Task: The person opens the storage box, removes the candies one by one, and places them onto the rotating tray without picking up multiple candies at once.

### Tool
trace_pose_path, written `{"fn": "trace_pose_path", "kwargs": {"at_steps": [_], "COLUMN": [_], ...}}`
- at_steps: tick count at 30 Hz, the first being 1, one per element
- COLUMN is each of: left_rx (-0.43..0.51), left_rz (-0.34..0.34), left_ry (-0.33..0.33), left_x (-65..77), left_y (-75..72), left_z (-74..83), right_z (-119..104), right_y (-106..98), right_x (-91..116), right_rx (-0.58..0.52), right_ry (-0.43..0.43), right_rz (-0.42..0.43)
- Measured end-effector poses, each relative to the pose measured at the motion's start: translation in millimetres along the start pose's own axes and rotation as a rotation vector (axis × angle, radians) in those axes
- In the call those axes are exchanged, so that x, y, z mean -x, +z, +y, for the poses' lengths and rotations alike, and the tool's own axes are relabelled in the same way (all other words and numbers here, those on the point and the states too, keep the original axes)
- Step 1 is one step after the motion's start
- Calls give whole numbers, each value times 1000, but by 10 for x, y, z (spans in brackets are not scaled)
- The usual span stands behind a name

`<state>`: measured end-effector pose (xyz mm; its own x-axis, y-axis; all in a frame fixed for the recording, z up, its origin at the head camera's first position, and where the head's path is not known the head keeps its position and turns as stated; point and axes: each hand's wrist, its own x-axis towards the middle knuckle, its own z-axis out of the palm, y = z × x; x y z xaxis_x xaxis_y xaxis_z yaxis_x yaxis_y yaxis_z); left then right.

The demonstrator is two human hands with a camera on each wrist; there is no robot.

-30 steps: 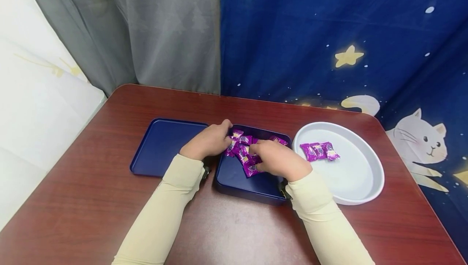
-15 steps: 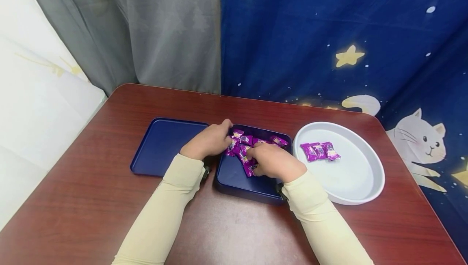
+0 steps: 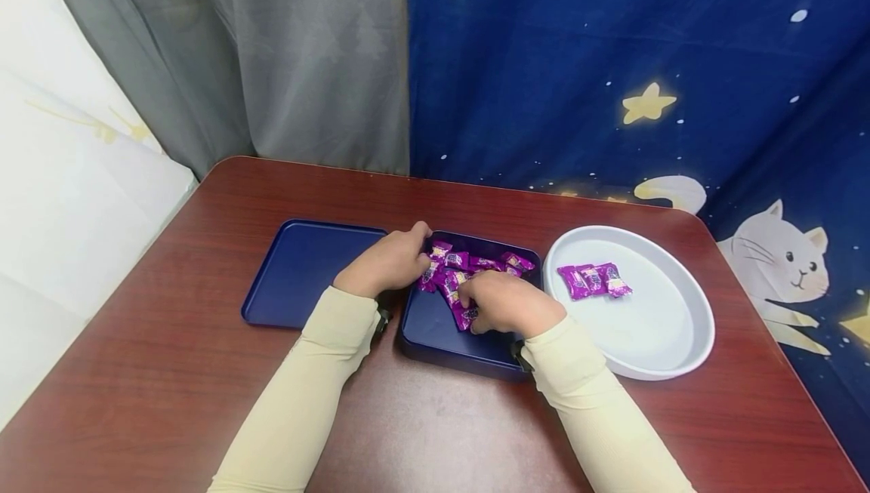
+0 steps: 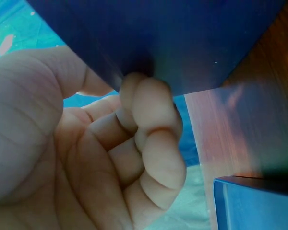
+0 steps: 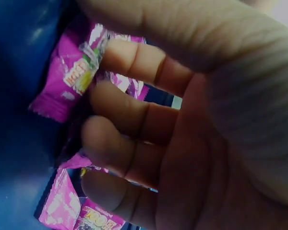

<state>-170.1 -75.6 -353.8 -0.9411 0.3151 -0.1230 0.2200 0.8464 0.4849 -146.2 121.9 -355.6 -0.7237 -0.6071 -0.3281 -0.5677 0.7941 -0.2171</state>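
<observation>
A navy box with several purple-wrapped candies inside sits mid-table. My left hand holds its left wall near the far corner. In the left wrist view, curled fingers press the box's outer side, while the thumb's tip is hidden behind the wall. My right hand reaches into the box, fingers bent, thumb and index at the nearest candy. Close up, the right wrist view has the index fingertip against that candy; the thumb tip is cut off by the frame's top edge.
Right of the box stands a white round tray bearing a row of 3 candies. The navy lid lies left of the box. Curtains hang behind the brown table.
My right hand has shifted slightly left and toward me inside the box, uncovering candies at the far right corner. The left hand keeps its place on the wall.
</observation>
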Motion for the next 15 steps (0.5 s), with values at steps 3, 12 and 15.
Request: {"fn": "trace_pose_path", "kwargs": {"at_steps": [3,12,15], "left_rx": [-1,5,3], "left_rz": [-1,-2,-3], "left_ry": [3,12,10], "left_x": [3,9,10], "left_y": [-4,-3,-3], "left_z": [-1,-3,-3], "right_z": [-2,-9,-1], "right_y": [12,9,-7], "right_x": [-7,-17,-10], "right_rx": [17,31,57], "right_ry": [-9,29,43], "right_rz": [8,22,53]}}
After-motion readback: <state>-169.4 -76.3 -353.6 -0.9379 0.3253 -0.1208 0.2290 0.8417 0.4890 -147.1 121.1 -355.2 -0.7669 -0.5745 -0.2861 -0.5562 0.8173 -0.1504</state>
